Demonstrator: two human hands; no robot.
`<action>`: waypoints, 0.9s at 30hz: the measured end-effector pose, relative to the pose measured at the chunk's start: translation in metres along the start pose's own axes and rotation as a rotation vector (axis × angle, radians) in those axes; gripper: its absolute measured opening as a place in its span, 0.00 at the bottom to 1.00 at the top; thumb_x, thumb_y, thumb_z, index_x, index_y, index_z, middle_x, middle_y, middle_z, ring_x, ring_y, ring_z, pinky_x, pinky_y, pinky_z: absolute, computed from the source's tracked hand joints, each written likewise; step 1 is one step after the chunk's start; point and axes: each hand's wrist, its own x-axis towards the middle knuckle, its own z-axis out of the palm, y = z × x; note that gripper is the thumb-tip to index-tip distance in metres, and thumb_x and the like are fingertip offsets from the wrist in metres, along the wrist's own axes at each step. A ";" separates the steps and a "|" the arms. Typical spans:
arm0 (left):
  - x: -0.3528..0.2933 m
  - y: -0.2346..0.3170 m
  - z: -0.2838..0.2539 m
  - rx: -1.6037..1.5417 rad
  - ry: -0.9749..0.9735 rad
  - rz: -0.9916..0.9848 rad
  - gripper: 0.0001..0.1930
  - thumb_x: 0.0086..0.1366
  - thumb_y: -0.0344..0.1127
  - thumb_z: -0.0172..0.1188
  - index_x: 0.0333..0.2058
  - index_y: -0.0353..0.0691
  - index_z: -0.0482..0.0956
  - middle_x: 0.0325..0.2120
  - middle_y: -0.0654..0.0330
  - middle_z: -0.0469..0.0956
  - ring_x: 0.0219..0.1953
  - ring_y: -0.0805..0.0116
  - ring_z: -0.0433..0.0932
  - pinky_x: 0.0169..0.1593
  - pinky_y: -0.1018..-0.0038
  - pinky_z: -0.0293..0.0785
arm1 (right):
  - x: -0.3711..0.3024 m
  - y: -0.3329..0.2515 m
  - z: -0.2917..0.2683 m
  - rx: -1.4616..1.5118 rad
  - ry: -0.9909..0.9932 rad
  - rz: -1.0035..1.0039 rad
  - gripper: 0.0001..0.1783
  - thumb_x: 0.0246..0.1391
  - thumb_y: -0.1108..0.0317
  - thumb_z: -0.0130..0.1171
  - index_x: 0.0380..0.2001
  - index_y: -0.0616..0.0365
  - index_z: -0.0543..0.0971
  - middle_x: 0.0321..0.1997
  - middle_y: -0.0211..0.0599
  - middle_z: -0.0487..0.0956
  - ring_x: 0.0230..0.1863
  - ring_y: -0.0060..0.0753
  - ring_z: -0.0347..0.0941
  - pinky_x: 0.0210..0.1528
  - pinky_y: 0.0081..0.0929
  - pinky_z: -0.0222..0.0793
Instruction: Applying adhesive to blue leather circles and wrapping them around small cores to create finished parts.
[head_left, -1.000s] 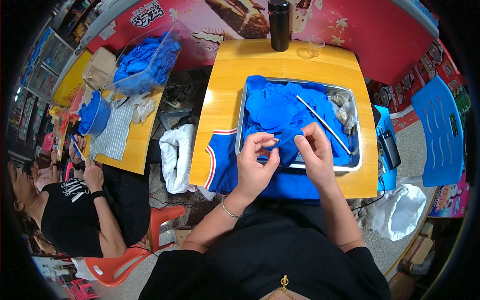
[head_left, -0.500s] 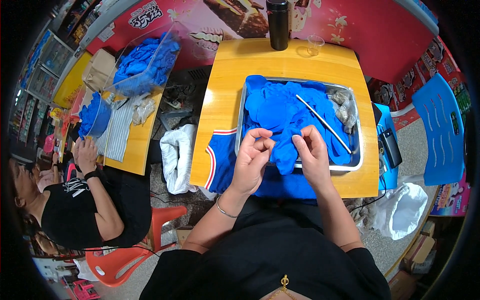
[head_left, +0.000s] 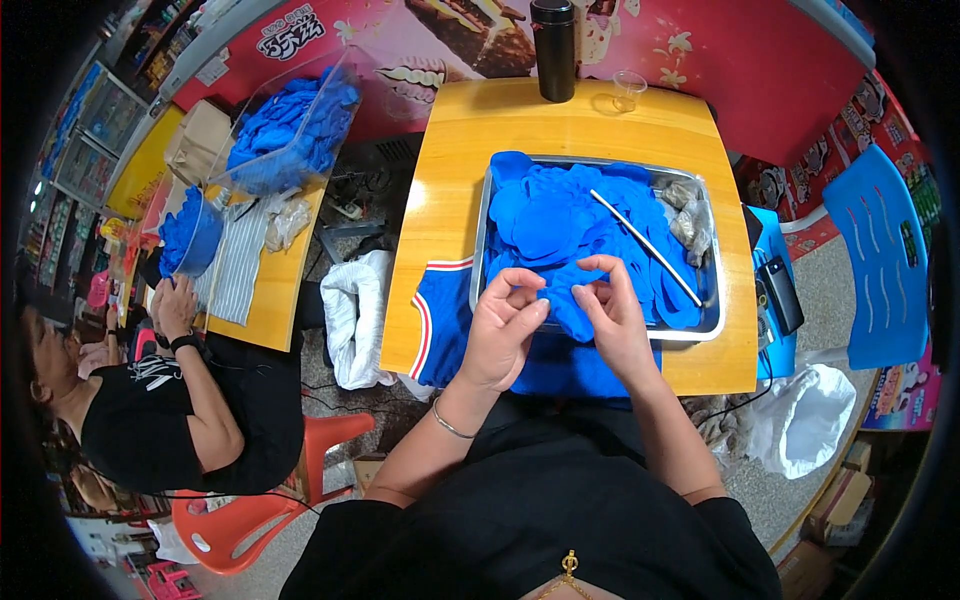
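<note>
A small blue fabric piece [head_left: 569,312] is pinched between my two hands at the near edge of a metal tray [head_left: 712,328]. My left hand [head_left: 508,330] has thumb and forefinger closed at its left side. My right hand [head_left: 617,315] pinches its right side, fingers bent. The tray holds a heap of round blue fabric pieces [head_left: 545,222]. A thin white stick [head_left: 645,245] lies slantwise across the heap. Small bundled clear bags [head_left: 690,218] sit in the tray's right end. Under the tray's near side spreads a blue garment [head_left: 445,315] with red and white trim.
A black flask [head_left: 555,50] and a clear cup [head_left: 628,90] stand at the table's far edge. On the left, a co-worker [head_left: 150,400] sits at another table with a clear bin [head_left: 290,130] of blue pieces. A blue chair [head_left: 875,255] stands right; white sacks [head_left: 805,425] lie on the floor.
The blue fabric piece has shifted and hangs less far down between my hands. My right fingers have moved slightly inward and bent over it. The co-worker's head and hands have shifted a little.
</note>
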 end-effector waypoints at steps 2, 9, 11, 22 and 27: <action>0.001 0.000 0.000 -0.057 0.000 -0.011 0.11 0.59 0.23 0.54 0.40 0.41 0.69 0.31 0.64 0.74 0.33 0.80 0.72 0.40 0.83 0.69 | -0.004 0.001 0.000 -0.193 0.018 -0.159 0.14 0.50 0.77 0.54 0.42 0.56 0.70 0.34 0.32 0.70 0.31 0.17 0.67 0.25 0.12 0.61; -0.004 -0.002 0.004 -0.103 0.045 -0.119 0.09 0.61 0.29 0.54 0.41 0.41 0.69 0.31 0.62 0.76 0.34 0.75 0.74 0.42 0.78 0.70 | -0.003 0.008 -0.008 -0.328 0.000 -0.457 0.12 0.50 0.77 0.52 0.40 0.59 0.73 0.35 0.34 0.73 0.35 0.23 0.69 0.33 0.21 0.65; -0.004 -0.003 -0.003 0.133 0.029 -0.049 0.09 0.63 0.32 0.52 0.42 0.40 0.69 0.32 0.62 0.75 0.37 0.74 0.73 0.44 0.77 0.68 | -0.003 0.006 -0.013 -0.214 0.044 -0.274 0.05 0.55 0.73 0.50 0.36 0.61 0.72 0.26 0.29 0.73 0.30 0.15 0.67 0.32 0.17 0.64; -0.001 -0.003 0.010 0.093 -0.205 -0.171 0.16 0.65 0.34 0.50 0.50 0.36 0.66 0.43 0.64 0.71 0.43 0.80 0.69 0.49 0.82 0.64 | -0.014 -0.019 -0.007 -0.064 -0.216 -0.096 0.22 0.50 0.78 0.52 0.50 0.60 0.63 0.23 0.24 0.71 0.24 0.10 0.62 0.25 0.13 0.56; 0.001 -0.007 0.008 0.032 -0.161 -0.115 0.07 0.65 0.33 0.51 0.41 0.40 0.69 0.40 0.64 0.72 0.42 0.80 0.69 0.48 0.82 0.64 | -0.016 -0.020 -0.008 -0.213 -0.090 -0.197 0.19 0.49 0.79 0.53 0.47 0.60 0.67 0.27 0.27 0.73 0.27 0.15 0.67 0.28 0.14 0.62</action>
